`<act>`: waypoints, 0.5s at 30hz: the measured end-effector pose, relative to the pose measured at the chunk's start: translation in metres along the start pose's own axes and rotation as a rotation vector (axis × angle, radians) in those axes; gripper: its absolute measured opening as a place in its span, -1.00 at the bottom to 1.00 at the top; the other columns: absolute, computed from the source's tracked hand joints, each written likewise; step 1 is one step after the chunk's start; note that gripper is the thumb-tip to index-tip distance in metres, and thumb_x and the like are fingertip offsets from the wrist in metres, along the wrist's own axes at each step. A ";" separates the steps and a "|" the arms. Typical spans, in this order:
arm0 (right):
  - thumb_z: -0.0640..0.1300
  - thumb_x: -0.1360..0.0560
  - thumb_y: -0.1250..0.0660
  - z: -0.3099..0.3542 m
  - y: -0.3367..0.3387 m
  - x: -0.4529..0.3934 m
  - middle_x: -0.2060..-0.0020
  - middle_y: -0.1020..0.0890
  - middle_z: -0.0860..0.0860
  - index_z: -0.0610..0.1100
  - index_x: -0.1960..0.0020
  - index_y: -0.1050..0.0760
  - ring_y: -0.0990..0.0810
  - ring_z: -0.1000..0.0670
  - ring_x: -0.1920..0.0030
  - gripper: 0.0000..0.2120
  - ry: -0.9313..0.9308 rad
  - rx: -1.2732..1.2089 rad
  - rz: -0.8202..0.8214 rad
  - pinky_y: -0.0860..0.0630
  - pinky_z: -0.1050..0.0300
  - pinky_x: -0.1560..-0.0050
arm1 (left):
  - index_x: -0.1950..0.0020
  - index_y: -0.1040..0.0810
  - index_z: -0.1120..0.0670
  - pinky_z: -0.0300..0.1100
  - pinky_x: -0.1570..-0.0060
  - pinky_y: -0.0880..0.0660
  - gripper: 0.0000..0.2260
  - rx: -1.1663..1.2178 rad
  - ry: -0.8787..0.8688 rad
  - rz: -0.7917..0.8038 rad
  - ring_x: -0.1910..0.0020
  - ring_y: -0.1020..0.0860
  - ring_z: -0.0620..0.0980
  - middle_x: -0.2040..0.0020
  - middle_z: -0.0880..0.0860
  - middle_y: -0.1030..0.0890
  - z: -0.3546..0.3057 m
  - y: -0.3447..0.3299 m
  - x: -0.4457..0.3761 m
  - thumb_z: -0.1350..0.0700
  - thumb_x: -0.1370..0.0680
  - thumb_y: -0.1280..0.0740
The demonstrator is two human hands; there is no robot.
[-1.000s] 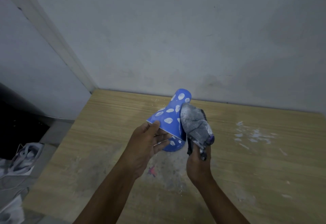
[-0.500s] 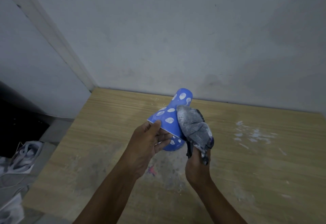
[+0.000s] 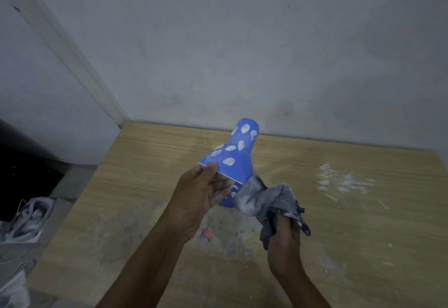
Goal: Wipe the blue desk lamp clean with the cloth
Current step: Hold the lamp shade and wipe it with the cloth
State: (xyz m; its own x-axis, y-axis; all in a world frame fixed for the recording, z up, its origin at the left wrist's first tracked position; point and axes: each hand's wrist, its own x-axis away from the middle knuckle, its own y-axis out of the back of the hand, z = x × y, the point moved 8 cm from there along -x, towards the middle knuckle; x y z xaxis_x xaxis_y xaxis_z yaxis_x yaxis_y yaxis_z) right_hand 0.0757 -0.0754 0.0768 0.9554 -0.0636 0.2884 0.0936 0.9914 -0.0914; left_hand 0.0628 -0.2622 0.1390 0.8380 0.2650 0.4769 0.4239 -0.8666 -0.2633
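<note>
A: Lamp (image 3: 236, 157) is not clean yet, I think. Many white spots on the blue shade, esp. the upper part and the neck.

B: Yes, approx. half the work is left, maybe more. Only the lower right side, where the cloth (image 3: 264, 198) touches, looks plain blue.

A: Where is the lamp exactly? On the desk (image 3: 339, 210)?

B: No, it is held up over the wooden desk, tilted, narrow end pointing away to the wall. Left hand (image 3: 201, 196) holds it at the wide rim: thumb on the outside, other fingers curled under the edge.

A: And the right hand (image 3: 286, 237)?

B: It is lower, nearer to the person, fingers closed round the grey cloth, bunched. Far end of the cloth presses on the bottom edge of the shade. Forearm comes up from the low right corner.

A: White smears on the desk too, right side.
</note>
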 end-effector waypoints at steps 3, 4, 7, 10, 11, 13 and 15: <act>0.13 -0.45 -0.32 0.005 0.014 -0.008 0.41 -0.63 0.05 0.01 0.31 -0.65 -0.58 0.06 0.38 -0.73 0.038 -0.153 -0.052 -0.48 0.18 0.36 | 0.06 -0.49 0.20 -0.01 -0.05 -0.61 -0.84 -0.013 0.001 0.003 0.21 -0.68 0.02 0.30 0.08 -0.63 0.000 0.000 0.000 0.13 -0.65 -0.27; 0.01 -0.49 -0.26 0.010 0.016 -0.014 0.38 -0.66 0.08 0.02 0.30 -0.66 -0.61 0.11 0.35 -0.72 0.066 -0.155 -0.031 -0.53 0.19 0.34 | 0.06 -0.50 0.19 -0.02 -0.02 -0.61 -0.84 -0.028 0.003 0.005 0.19 -0.69 0.02 0.30 0.07 -0.64 0.000 0.000 0.000 0.12 -0.65 -0.27; -0.04 -0.41 -0.21 0.034 0.013 -0.031 0.35 -0.69 0.07 -0.03 0.28 -0.61 -0.64 0.13 0.30 -0.78 0.178 -0.030 0.063 -0.54 0.23 0.28 | 0.07 -0.53 0.15 -0.11 0.17 -0.59 -0.83 -0.103 0.005 0.001 0.18 -0.70 -0.02 0.29 0.02 -0.67 0.000 0.001 0.004 0.09 -0.65 -0.28; -0.05 -0.44 -0.20 0.046 0.006 -0.047 0.27 -0.72 0.13 0.00 0.27 -0.66 -0.66 0.17 0.20 -0.73 0.218 0.019 0.118 -0.56 0.24 0.17 | 0.09 -0.54 0.10 -0.21 0.36 -0.49 -0.84 -0.170 -0.013 -0.017 0.26 -0.68 -0.11 0.31 -0.02 -0.67 -0.003 0.004 0.006 0.07 -0.64 -0.28; -0.09 -0.45 -0.17 0.048 0.004 -0.052 0.27 -0.71 0.17 0.03 0.28 -0.66 -0.65 0.22 0.20 -0.70 0.222 0.022 0.110 -0.56 0.26 0.16 | 0.09 -0.54 0.09 -0.22 0.38 -0.47 -0.84 -0.168 -0.013 -0.020 0.27 -0.67 -0.12 0.31 -0.03 -0.67 -0.003 0.005 0.006 0.07 -0.64 -0.27; -0.11 -0.47 -0.14 0.052 0.000 -0.059 0.30 -0.69 0.18 0.04 0.28 -0.63 -0.62 0.29 0.23 -0.69 0.223 0.028 0.090 -0.53 0.29 0.19 | 0.10 -0.54 0.10 -0.23 0.40 -0.48 -0.83 -0.156 -0.008 -0.017 0.27 -0.67 -0.12 0.31 -0.02 -0.67 -0.003 0.006 0.006 0.08 -0.64 -0.27; -0.16 -0.55 -0.16 0.049 -0.005 -0.065 0.29 -0.68 0.17 0.05 0.20 -0.60 -0.63 0.28 0.22 -0.71 0.214 -0.002 0.096 -0.52 0.22 0.15 | 0.12 -0.54 0.11 -0.22 0.40 -0.51 -0.82 -0.136 0.002 -0.010 0.28 -0.67 -0.11 0.32 -0.01 -0.67 -0.002 0.006 0.006 0.09 -0.64 -0.28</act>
State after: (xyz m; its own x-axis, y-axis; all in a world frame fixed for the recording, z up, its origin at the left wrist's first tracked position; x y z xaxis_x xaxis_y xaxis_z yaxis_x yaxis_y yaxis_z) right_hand -0.0009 -0.0710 0.1051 0.9976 0.0077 0.0692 0.0001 0.9938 -0.1111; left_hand 0.0694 -0.2667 0.1419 0.8331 0.2732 0.4809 0.3818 -0.9132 -0.1425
